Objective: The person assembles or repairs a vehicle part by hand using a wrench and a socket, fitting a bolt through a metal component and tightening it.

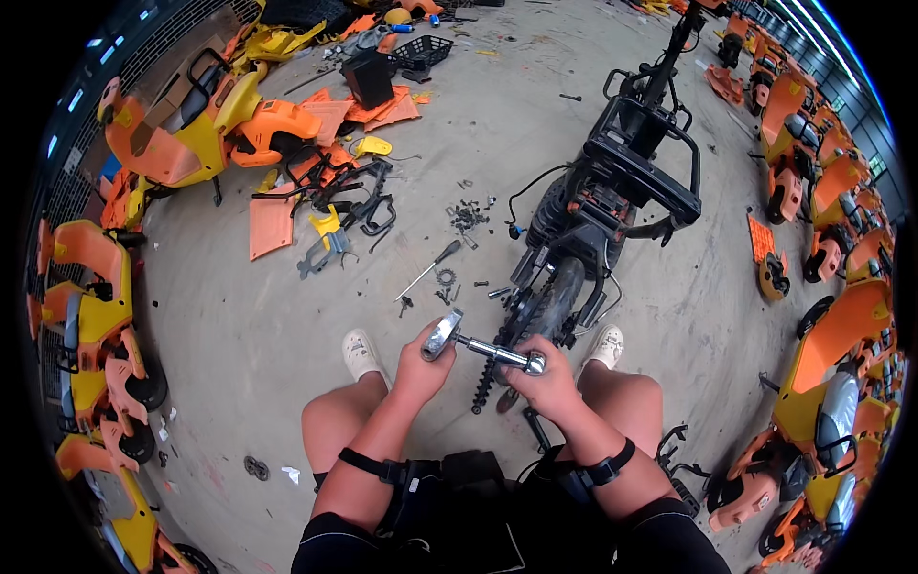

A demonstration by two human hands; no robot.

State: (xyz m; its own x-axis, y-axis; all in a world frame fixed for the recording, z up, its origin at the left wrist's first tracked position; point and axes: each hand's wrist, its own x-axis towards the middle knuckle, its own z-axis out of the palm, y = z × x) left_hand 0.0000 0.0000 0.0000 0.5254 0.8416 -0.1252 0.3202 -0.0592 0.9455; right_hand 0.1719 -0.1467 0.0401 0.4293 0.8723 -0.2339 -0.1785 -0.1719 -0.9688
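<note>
My left hand (418,371) is closed round a broad, shiny chrome tool (442,335) that looks like a ratchet wrench handle. Held level between my hands is a chrome extension bar (492,351), its left end near that tool. My right hand (547,385) grips the bar's other end, where a round chrome head (535,363) shows; the palm hides the rest. Just beyond, between my feet, stands a stripped black scooter frame (598,201) with its wheel (557,297) toward me. A black coil spring (484,387) hangs below the bar.
A screwdriver (428,271), a toothed ring (446,277) and a pile of bolts (467,216) lie on the floor ahead. Orange and yellow panels (273,225) are heaped at the far left. Rows of orange-yellow scooters (832,354) line both sides.
</note>
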